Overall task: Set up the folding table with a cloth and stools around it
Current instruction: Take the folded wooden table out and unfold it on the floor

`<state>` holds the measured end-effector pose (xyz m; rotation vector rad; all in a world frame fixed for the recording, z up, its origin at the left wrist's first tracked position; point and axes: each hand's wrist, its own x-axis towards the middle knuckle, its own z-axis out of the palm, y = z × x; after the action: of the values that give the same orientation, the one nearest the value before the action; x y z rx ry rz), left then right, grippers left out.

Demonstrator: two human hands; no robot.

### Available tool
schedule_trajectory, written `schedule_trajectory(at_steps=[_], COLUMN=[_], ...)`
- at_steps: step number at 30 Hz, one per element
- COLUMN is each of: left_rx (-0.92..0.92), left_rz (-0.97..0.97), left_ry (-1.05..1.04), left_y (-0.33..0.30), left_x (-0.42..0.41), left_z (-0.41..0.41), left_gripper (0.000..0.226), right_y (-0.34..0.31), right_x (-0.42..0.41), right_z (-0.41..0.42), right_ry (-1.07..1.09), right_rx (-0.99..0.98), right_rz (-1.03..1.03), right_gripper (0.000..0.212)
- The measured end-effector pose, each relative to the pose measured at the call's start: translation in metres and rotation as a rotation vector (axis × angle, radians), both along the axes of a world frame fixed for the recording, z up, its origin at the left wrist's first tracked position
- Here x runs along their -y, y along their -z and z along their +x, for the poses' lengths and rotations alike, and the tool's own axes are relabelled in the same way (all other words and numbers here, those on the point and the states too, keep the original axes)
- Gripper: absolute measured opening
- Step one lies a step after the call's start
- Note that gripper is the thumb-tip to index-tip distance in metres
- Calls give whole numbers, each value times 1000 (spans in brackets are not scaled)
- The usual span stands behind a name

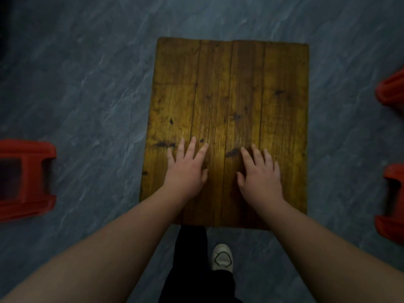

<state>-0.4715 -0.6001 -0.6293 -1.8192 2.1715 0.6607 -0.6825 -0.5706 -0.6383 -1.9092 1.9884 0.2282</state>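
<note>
Wooden table top (229, 84) on grey marbled floor (87, 84), red stools (26, 178) beside.

grey marbled floor (87, 84), white shoe (222, 256)

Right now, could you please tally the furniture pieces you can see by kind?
Wooden folding table: 1
Red plastic stools: 3, one at the left, two cut off at the right edge
Total: 4
</note>
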Motion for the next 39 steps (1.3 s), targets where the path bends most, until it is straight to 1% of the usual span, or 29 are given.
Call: schedule_trajectory(at_steps=[3,7,11,14,29,35,37,39], left_rx=[10,51,88,102,76,91,80,51], left_rz=[-30,-12,78,133,110,148,198,227], left_ry=[22,55,72,61,35,39,41,8], left_y=[8,18,22,22,20,18,12,1], left_x=[39,73,88,88,85,86,91,91], left_z=[-2,-4,-5,-4,0,1,1,1], left_gripper=[81,94,103,106,101,101,96,85], right_y=[6,12,14,15,14,3,-3,-13], right_x=[34,71,88,87,82,88,94,100], right_z=[3,4,3,8,3,3,3,0], right_ry=[0,30,37,35,12,10,13,-2], right_rx=[-18,-48,-70,-103,-84,-60,-43,-18], right_rz=[-30,17,106,133,111,166,204,230], right_gripper=[73,77,84,87,85,85,82,76])
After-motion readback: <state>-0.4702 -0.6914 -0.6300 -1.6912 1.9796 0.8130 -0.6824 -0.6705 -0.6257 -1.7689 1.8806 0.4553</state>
